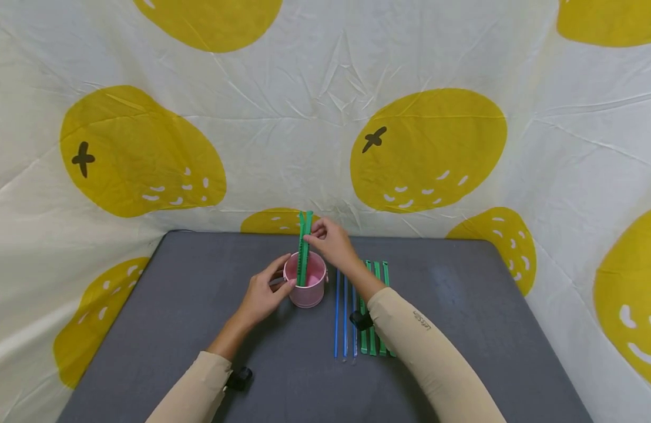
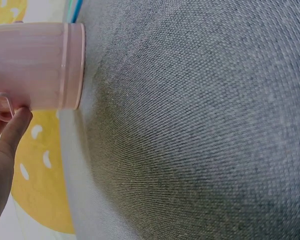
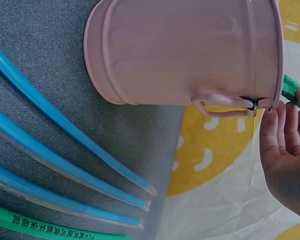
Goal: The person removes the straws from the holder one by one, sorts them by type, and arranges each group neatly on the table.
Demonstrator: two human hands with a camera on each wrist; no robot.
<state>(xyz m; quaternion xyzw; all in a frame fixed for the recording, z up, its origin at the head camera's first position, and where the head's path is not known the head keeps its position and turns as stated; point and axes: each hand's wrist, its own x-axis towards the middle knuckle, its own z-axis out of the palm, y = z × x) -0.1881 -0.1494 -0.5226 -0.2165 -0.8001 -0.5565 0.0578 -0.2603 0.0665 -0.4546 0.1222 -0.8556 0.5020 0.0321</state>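
A small pink metal bucket (image 1: 307, 298) stands upright on the dark table. My left hand (image 1: 262, 295) holds it at the left side, thumb near the front rim and fingers toward the back; the left wrist view shows that hand by the looped side handle (image 2: 4, 100). Between thumb and fingertips, my right hand (image 1: 332, 242) pinches a green wrapped straw (image 1: 309, 221) above the bucket's rim. This straw stands with its lower end inside the bucket. Close beside it, another green straw (image 1: 301, 244) also reaches down into the bucket.
Right of the bucket, blue straws in clear wrappers (image 1: 336, 329) lie side by side on the grey table (image 1: 283, 364). Several green wrapped straws (image 1: 377, 271) lie next to them, partly under my right forearm. A white cloth with yellow fruit prints (image 1: 428, 150) hangs behind the table.
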